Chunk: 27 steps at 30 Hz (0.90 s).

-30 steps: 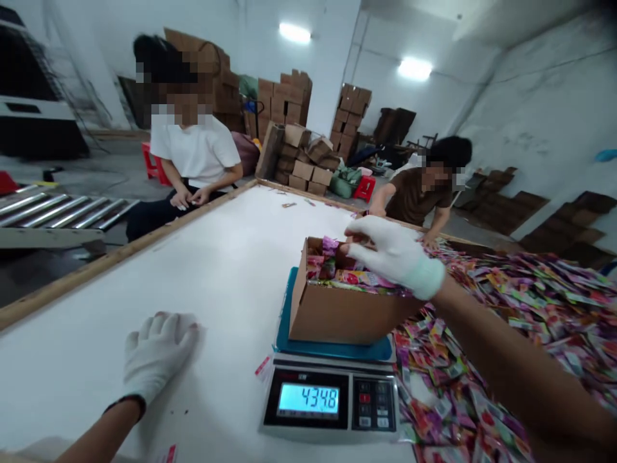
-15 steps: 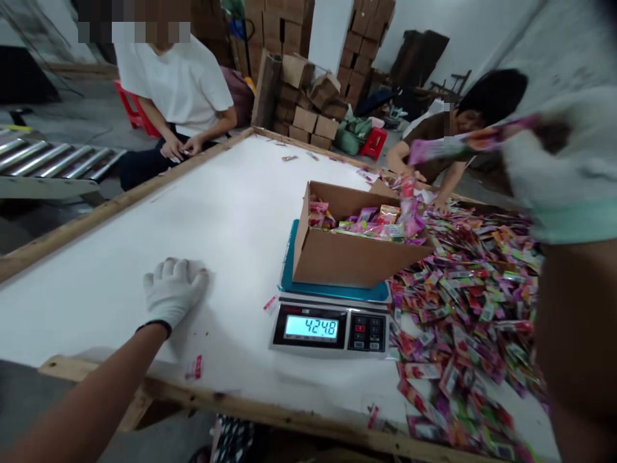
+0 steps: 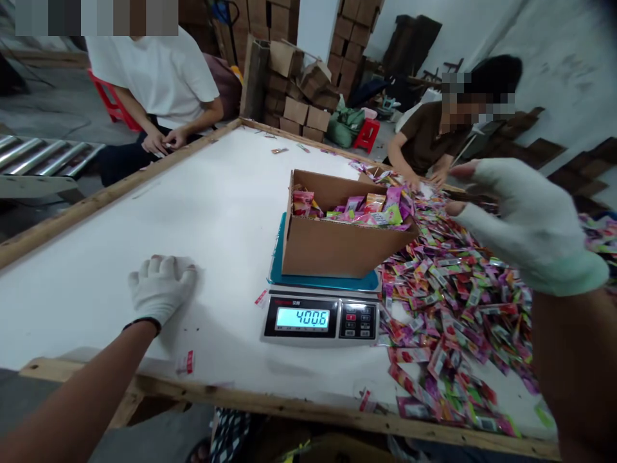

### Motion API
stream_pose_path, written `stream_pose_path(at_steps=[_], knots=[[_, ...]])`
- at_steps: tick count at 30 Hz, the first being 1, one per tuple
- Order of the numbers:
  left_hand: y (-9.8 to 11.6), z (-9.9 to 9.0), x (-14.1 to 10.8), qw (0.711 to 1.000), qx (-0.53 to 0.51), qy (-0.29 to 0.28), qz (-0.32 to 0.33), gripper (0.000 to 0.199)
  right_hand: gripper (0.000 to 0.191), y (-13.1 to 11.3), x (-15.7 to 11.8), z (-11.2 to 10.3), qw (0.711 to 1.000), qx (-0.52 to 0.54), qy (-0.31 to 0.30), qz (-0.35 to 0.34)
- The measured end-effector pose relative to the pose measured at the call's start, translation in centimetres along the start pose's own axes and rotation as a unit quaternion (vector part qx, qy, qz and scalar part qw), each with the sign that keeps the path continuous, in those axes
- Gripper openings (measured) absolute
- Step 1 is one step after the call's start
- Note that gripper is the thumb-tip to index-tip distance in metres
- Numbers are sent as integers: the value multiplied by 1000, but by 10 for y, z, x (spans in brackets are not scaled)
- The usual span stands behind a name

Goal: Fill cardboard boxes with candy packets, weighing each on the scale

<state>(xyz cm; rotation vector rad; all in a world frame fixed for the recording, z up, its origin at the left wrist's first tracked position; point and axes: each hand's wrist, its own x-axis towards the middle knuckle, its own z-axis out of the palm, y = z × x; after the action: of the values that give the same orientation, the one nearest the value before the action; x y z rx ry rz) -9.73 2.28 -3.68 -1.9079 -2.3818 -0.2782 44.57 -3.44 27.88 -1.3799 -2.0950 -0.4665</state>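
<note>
My left hand (image 3: 161, 289), in a white glove with bare fingertips, lies flat on the white tabletop with fingers spread. Raised over the right side is my gloved right hand (image 3: 523, 215), thumb and fingers apart, nothing visible between them. Left of it, an open cardboard box (image 3: 344, 247) filled with small colourful wrapped packets (image 3: 373, 204) stands on the blue pan of a digital scale (image 3: 301, 318). The lit display appears to read 400.6. Beneath and beyond my right hand spreads a large pile of loose packets (image 3: 448, 289).
A person in a white shirt (image 3: 154, 77) sits at the far left edge; another in a brown shirt (image 3: 424, 145) handles packets across the pile. A wooden rim (image 3: 270, 404) borders the table. Beyond are a roller conveyor (image 3: 48, 157), stacked cartons (image 3: 303, 116) and a red stool (image 3: 367, 134).
Packets that hung from my right hand over the box have left it, and the hand is now open. The scale reading has dropped from 424.8. My left hand stays flat; the view has shifted slightly.
</note>
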Motion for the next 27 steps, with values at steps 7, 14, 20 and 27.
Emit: stream_pose_path(at_steps=[7, 14, 20, 27], knots=[[0, 4, 2, 1000, 2, -10, -7, 68, 38, -8, 15, 49, 950, 51, -213, -221], [-7, 4, -1, 999, 6, -16, -40, 61, 34, -104, 100, 136, 961, 17, -256, -99], [-22, 13, -2, 996, 15, -31, -83, 64, 37, -219, 207, 230, 933, 24, -300, -195], [-28, 15, 1, 994, 17, -70, -78, 68, 34, -285, 205, 340, 928, 58, -283, -234]])
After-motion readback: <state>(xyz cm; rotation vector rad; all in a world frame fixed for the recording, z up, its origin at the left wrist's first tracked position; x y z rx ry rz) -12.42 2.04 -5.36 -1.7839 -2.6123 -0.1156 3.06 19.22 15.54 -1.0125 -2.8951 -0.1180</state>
